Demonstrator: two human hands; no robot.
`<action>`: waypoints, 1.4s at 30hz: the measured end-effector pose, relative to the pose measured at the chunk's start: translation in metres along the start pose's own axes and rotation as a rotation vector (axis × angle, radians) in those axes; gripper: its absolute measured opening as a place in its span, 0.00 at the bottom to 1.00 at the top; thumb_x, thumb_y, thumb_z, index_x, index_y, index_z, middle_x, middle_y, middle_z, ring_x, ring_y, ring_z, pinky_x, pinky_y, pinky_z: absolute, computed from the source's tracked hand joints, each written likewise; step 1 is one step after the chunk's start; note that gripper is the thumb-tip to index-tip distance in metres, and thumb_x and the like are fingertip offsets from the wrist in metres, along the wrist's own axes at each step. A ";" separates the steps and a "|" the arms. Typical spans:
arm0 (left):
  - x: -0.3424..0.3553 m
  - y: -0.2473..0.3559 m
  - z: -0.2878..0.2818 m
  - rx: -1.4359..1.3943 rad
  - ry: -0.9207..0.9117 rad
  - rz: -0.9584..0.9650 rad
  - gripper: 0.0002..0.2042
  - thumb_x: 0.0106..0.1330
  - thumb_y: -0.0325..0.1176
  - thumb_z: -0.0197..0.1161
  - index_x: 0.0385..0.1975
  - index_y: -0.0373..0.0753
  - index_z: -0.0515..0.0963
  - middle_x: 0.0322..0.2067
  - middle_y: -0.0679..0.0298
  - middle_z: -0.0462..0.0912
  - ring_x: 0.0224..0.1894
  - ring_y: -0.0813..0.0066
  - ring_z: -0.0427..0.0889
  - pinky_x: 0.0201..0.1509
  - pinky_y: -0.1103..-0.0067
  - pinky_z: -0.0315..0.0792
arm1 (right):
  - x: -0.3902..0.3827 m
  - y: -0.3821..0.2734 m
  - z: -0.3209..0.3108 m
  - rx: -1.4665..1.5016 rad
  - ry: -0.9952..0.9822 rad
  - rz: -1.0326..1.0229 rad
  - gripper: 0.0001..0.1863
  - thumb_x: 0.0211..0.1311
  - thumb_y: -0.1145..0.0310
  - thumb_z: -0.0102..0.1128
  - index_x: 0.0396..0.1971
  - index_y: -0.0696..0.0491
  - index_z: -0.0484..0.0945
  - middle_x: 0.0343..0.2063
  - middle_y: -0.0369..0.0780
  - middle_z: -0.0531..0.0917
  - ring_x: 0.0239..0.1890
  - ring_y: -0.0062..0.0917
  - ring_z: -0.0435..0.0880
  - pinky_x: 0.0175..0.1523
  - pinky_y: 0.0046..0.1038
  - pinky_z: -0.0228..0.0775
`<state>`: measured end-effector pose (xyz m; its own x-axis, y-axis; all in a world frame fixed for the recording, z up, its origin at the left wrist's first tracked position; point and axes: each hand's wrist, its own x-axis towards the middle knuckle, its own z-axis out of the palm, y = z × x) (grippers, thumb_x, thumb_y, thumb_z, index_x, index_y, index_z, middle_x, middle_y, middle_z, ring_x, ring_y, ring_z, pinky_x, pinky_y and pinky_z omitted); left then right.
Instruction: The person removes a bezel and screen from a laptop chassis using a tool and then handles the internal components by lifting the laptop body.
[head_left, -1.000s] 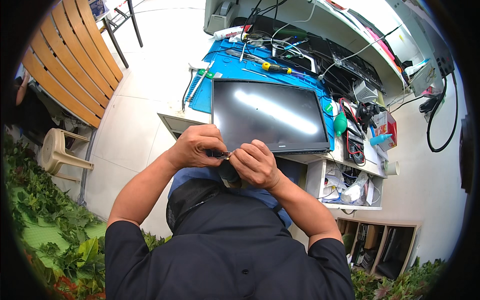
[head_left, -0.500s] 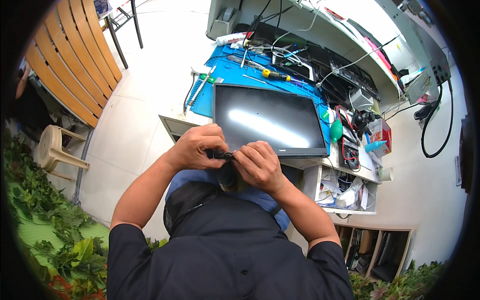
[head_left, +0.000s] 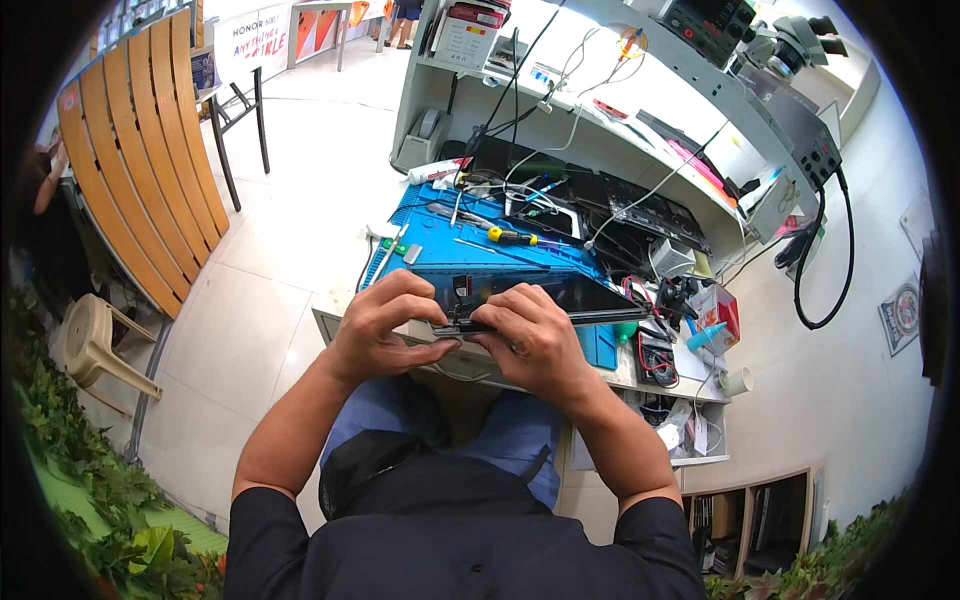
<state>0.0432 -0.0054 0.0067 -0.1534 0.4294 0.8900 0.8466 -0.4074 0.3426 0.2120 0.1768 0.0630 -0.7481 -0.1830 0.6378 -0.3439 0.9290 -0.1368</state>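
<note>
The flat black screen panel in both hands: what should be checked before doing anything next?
1. Left hand grips the thin flat black screen panel: ok.
2. Right hand grips its near edge too: ok.
3. Panel above the blue work mat, not the floor: ok.
4. Yellow-handled screwdriver lying clear of the panel: ok.
5. Small black part at the panel edge seated: cannot tell.

workbench [head_left: 655, 372] | blue mat [head_left: 470, 252] | yellow-handled screwdriver [head_left: 512, 236] | white cup [head_left: 736, 381]
</note>
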 end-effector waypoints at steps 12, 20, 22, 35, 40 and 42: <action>-0.008 0.014 0.004 -0.265 -0.102 -0.662 0.13 0.51 0.31 0.83 0.29 0.37 0.84 0.32 0.69 0.80 0.33 0.82 0.73 0.37 0.82 0.66 | -0.004 0.003 0.014 0.107 -0.040 -0.016 0.16 0.48 0.76 0.79 0.39 0.55 0.86 0.36 0.39 0.85 0.40 0.35 0.84 0.48 0.36 0.75; -0.048 0.002 0.000 -0.075 -0.260 -0.510 0.10 0.49 0.27 0.81 0.28 0.35 0.86 0.30 0.65 0.82 0.33 0.75 0.81 0.35 0.77 0.73 | -0.049 -0.003 0.078 -0.010 0.070 -0.102 0.12 0.52 0.74 0.76 0.37 0.55 0.85 0.33 0.37 0.82 0.38 0.30 0.83 0.45 0.33 0.74; -0.060 -0.009 -0.001 -0.037 -0.295 -0.461 0.10 0.49 0.27 0.81 0.29 0.36 0.87 0.30 0.64 0.83 0.34 0.70 0.83 0.38 0.75 0.76 | -0.059 0.000 0.097 -0.071 0.091 -0.131 0.10 0.55 0.73 0.73 0.37 0.55 0.85 0.32 0.36 0.81 0.39 0.29 0.83 0.46 0.33 0.74; -0.067 -0.032 -0.005 -0.064 -0.423 -0.411 0.09 0.48 0.27 0.82 0.29 0.39 0.89 0.29 0.66 0.82 0.35 0.69 0.83 0.38 0.73 0.76 | -0.084 -0.029 0.110 0.144 0.269 0.052 0.09 0.59 0.71 0.78 0.34 0.55 0.84 0.29 0.36 0.82 0.33 0.29 0.82 0.40 0.32 0.73; -0.058 -0.035 -0.005 -0.061 -0.482 -0.380 0.09 0.47 0.27 0.82 0.28 0.40 0.88 0.29 0.66 0.83 0.36 0.68 0.82 0.38 0.71 0.76 | -0.109 -0.042 0.136 1.446 -0.137 1.122 0.25 0.81 0.49 0.57 0.28 0.53 0.80 0.22 0.35 0.80 0.24 0.21 0.75 0.29 0.26 0.64; -0.056 -0.038 -0.006 -0.067 -0.495 -0.368 0.09 0.46 0.27 0.82 0.27 0.41 0.88 0.30 0.66 0.83 0.36 0.67 0.82 0.38 0.72 0.76 | -0.100 -0.038 0.153 1.753 0.017 1.224 0.25 0.80 0.47 0.56 0.26 0.51 0.76 0.20 0.35 0.77 0.22 0.20 0.72 0.27 0.25 0.60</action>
<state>0.0168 -0.0185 -0.0545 -0.1607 0.8677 0.4704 0.7471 -0.2045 0.6325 0.2128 0.1107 -0.1117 -0.9463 0.1371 -0.2928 0.1419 -0.6376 -0.7572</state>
